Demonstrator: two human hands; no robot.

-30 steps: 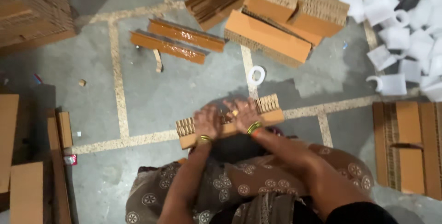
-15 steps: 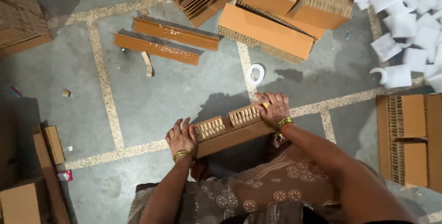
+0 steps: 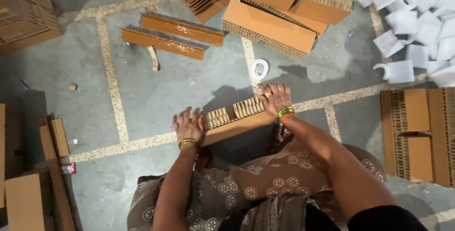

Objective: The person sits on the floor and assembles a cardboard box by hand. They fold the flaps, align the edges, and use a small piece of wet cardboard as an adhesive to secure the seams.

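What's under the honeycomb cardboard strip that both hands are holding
The honeycomb cardboard strip, gripped by the left hand and right hand, casts a dark shadow on the grey floor. Its underside and the floor directly beneath are hidden.

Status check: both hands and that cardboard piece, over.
Left hand and right hand gripping ends of honeycomb cardboard strip. Strip tilted, above lap. Tape roll on floor beyond, clear.

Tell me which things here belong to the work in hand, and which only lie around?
In hand: honeycomb cardboard strip, held at its ends by left hand and right hand.

Lying around: tape roll, two brown strips, foam pieces, board stack.
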